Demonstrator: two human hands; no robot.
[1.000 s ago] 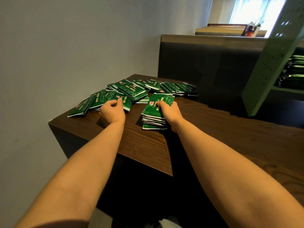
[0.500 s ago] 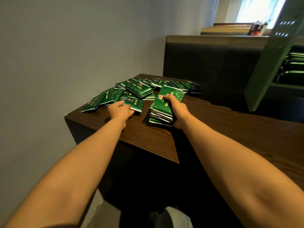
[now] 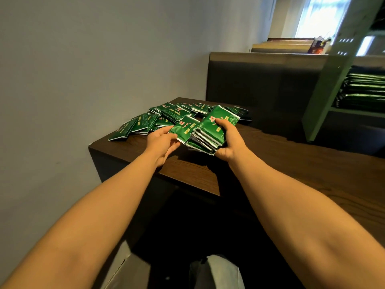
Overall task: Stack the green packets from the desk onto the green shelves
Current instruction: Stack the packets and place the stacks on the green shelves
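My right hand (image 3: 228, 140) grips a thick stack of green packets (image 3: 210, 130), lifted and tilted above the dark wooden desk (image 3: 291, 163). My left hand (image 3: 161, 141) holds a single green packet (image 3: 184, 129) by its near edge, right beside the stack and touching it. Several more green packets (image 3: 158, 119) lie spread loosely across the desk's far left corner. The pale green shelf unit (image 3: 333, 80) stands at the right, with green packets (image 3: 366, 90) piled on one of its shelves.
A grey wall runs along the left of the desk. A dark padded seat back (image 3: 260, 80) rises behind the desk. The desk's near edge drops to dark floor space where my legs (image 3: 216, 272) show. A bright window (image 3: 320, 15) sits far back.
My right hand has lifted the stack off the desk and tilted it. My left hand has picked up a single packet and brought it rightward against the stack.
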